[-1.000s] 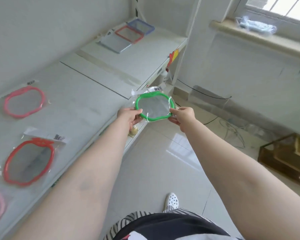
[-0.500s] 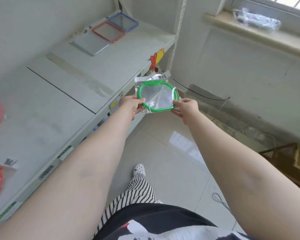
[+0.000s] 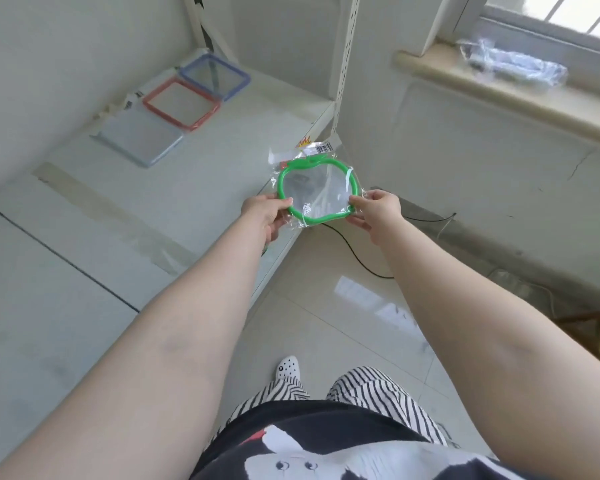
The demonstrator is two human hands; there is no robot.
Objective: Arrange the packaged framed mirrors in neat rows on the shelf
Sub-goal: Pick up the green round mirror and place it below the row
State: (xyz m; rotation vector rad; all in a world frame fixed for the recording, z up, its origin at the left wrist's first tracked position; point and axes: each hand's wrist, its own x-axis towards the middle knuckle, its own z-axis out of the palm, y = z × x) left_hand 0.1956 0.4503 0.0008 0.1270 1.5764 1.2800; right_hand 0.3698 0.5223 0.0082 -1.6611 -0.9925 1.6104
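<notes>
Green-framed packaged mirror pinched flat at opposite edges by left hand and right hand, likely squaring it for the shelf

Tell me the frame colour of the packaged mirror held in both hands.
Bright green frame, inside a clear plastic bag; the head view shows it clearly.

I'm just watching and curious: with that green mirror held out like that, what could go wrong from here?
Two risks, I think. The green mirror hangs past the shelf edge, over the hard floor; each hand's grip, left and right, pinches only the slippery wrapper and rim, so it might slip and break. Also, setting it down carelessly could nudge the overlapping red mirror, blue mirror and grey mirror out of row.
</notes>
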